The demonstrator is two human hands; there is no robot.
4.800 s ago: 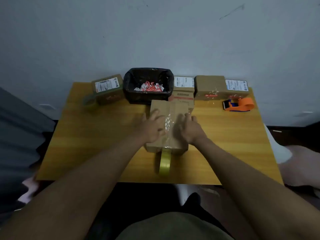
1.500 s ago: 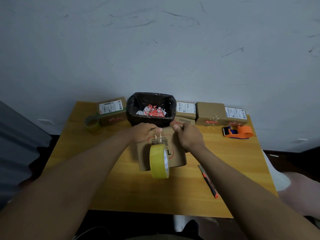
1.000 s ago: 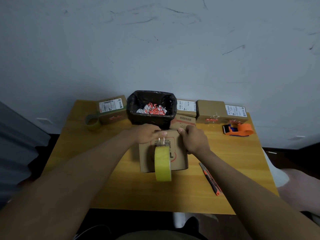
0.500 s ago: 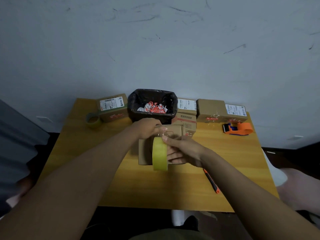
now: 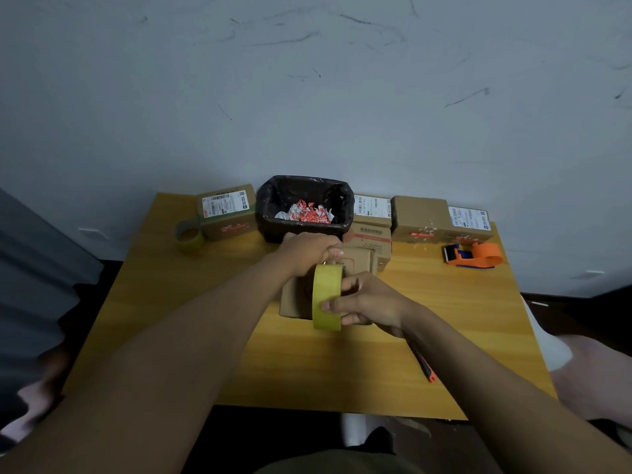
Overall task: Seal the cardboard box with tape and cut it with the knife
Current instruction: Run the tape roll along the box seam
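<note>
A small cardboard box [image 5: 294, 299] stands in the middle of the wooden table [image 5: 191, 336]. A yellow tape roll [image 5: 325, 295] hangs on edge in front of the box's near face. My right hand [image 5: 367, 302] grips the roll from its right side. My left hand [image 5: 309, 249] rests on the box's far top edge, fingers pinched on the tape strip where it meets the box. The knife [image 5: 425, 366], black with an orange tip, lies on the table under my right forearm, partly hidden.
A black-lined bin [image 5: 304, 206] with red-and-white scraps stands behind the box. Labelled cardboard boxes [image 5: 227, 212] [image 5: 439, 218] line the back edge. An orange tape dispenser [image 5: 473, 256] sits at the back right, a second tape roll [image 5: 188, 236] at the back left.
The box was turned onto its end with the roll hanging from it. My right hand left the box top and closed on the yellow roll; my left hand stayed on the tape at the top.
</note>
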